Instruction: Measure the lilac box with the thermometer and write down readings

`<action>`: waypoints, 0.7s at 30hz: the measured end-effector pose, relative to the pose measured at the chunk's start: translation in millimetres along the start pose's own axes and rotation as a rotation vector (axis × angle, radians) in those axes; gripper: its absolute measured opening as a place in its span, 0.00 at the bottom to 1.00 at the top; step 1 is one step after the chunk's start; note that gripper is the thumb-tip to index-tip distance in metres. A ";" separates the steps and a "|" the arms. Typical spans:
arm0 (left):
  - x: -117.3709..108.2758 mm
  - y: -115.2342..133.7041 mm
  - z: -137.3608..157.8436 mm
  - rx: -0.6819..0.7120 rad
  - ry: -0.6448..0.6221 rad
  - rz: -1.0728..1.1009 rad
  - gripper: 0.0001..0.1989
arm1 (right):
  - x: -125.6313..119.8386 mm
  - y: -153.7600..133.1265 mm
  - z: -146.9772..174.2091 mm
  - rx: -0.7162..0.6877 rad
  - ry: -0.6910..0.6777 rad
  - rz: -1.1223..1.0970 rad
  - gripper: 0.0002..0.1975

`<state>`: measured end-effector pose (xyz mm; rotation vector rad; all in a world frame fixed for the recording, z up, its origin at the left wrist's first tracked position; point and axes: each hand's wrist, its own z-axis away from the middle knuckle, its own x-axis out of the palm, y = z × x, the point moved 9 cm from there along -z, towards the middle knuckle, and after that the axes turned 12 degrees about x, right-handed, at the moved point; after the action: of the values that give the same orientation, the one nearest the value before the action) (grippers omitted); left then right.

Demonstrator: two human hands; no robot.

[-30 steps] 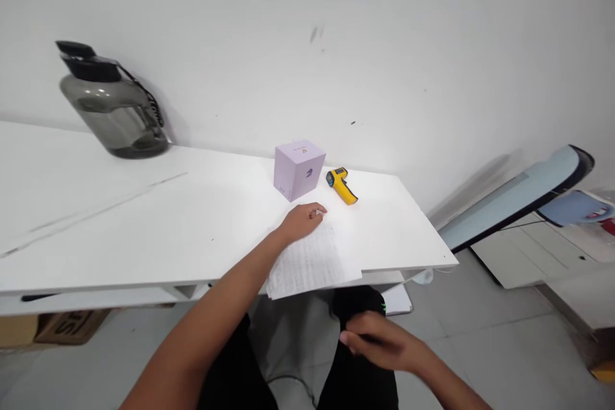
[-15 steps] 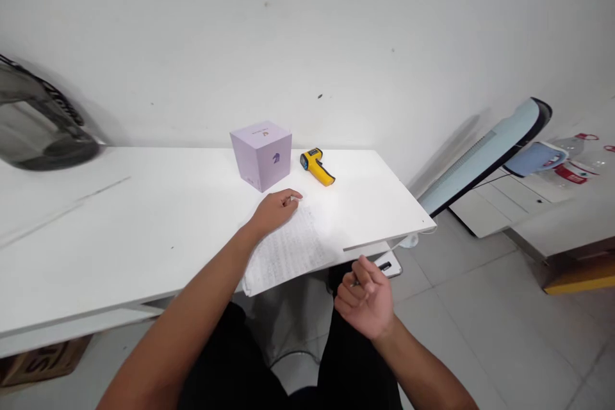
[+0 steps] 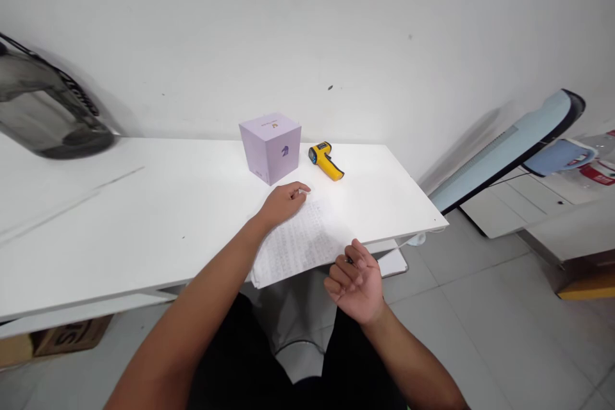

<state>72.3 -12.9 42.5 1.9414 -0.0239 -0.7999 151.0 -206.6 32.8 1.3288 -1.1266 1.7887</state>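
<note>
White wall (image 3: 192, 32) is rising behind your narrow white tabletop (image 3: 168, 205), and in the head view you are sitting close against its near edge. Sheets of paper (image 3: 298, 240), covered in rows of grey marks too small to read, are lying before you, their near edge overhanging the table. Your left hand (image 3: 283, 203) is resting on their far left part with the forearm crossing the tabletop, probably weighing the overhanging paper down so that it cannot slide. Its fingers are bending loosely; whether they are pinching any paper, you cannot tell from this angle. Your right hand (image 3: 358, 282) is hovering palm up just in front of the table edge, beside the sheets, its fingers curling around a small dark object (image 3: 349, 261), perhaps a pen, mostly hidden. Beyond the left hand, a lilac box (image 3: 271, 150) is standing near the wall, and a yellow pistol-shaped thermometer (image 3: 327, 162) is lying just to its right, both seemingly set back to leave you working room. Farther left, a large grey translucent water bottle (image 3: 52, 122) is standing by the wall, well apart from the paper, likely for safety.
</note>
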 end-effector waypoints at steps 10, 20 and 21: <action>0.8 -1.0 1.4 -0.018 -0.002 0.030 0.16 | -1.5 6.0 -2.2 0.029 0.020 0.043 0.29; 5.2 -0.2 1.8 0.010 -0.055 -0.104 0.16 | -9.8 -90.8 -13.7 -0.250 0.407 0.831 0.16; 5.4 -0.5 2.1 0.006 -0.058 -0.113 0.16 | -8.4 -106.8 -24.1 -0.288 0.429 0.985 0.15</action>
<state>75.2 -16.1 38.7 1.9382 0.0487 -0.9310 235.6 -138.6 49.7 0.1380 -1.8484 2.2645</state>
